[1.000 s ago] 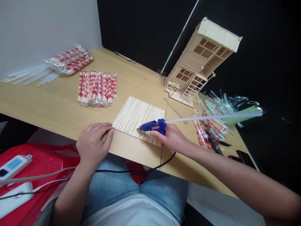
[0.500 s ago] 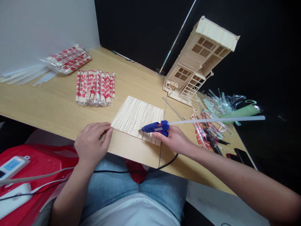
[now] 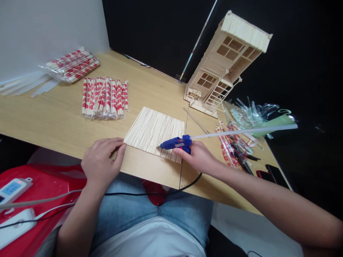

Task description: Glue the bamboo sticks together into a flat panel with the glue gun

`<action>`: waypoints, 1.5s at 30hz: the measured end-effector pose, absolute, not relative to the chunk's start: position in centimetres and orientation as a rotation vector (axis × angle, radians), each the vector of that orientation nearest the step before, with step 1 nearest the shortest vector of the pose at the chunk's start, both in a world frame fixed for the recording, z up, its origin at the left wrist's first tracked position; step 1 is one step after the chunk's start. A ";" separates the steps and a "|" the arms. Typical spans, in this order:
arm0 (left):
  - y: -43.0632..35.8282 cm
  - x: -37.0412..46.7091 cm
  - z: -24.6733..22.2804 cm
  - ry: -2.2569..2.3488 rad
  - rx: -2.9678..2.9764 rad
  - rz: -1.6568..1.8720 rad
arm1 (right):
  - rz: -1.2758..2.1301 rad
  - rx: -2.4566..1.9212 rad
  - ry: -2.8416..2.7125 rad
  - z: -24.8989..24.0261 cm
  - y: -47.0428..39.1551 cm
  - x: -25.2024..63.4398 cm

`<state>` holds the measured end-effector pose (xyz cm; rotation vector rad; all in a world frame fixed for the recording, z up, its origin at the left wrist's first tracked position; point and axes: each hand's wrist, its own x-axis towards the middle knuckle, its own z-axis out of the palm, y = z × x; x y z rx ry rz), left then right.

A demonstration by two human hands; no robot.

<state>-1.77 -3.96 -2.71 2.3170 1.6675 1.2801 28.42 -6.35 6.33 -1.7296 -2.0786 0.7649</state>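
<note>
A flat panel of pale wooden sticks point(image 3: 152, 130) laid side by side rests on the table near its front edge. My left hand point(image 3: 103, 157) pinches the panel's near left corner between thumb and fingers. In my right hand point(image 3: 199, 157) is a blue hot glue gun point(image 3: 175, 143), gripped by its handle, which the fingers partly cover. Its nozzle points left, at or just above the sticks close to the panel's near edge; I cannot tell whether it touches. A long white glue stick point(image 3: 246, 132) juts out of the gun's back.
A wooden model house point(image 3: 217, 67) stands at the back right. Chopsticks in red-patterned wrappers point(image 3: 104, 98) and another bag of them point(image 3: 73, 65) lie at the left. Plastic wrappers point(image 3: 252, 112) and phones point(image 3: 272, 175) are at the right. The gun's black cable point(image 3: 128, 194) crosses my lap.
The whole view has shifted slightly, so things appear a little further left and up. Both hands keep their grips, and the glue gun stays nearly at the same spot over the panel.
</note>
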 end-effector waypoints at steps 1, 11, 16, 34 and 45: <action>-3.9 -1.8 -2.7 1.666 2.317 1.279 | 0.752 -1.725 -2.084 6.3 -6.4 28.5; -4.0 -1.8 -2.6 1.677 2.324 1.268 | 0.725 -1.804 -2.047 6.2 -6.4 29.1; -4.0 -1.7 -2.6 1.680 2.317 1.273 | 0.768 -1.728 -2.006 6.3 -6.6 29.6; -3.9 -1.6 -2.7 1.667 2.310 1.269 | 0.751 -1.713 -2.030 6.3 -6.7 29.9; -3.9 -1.8 -2.8 1.667 2.319 1.279 | 0.783 -1.784 -2.007 6.3 -7.7 30.7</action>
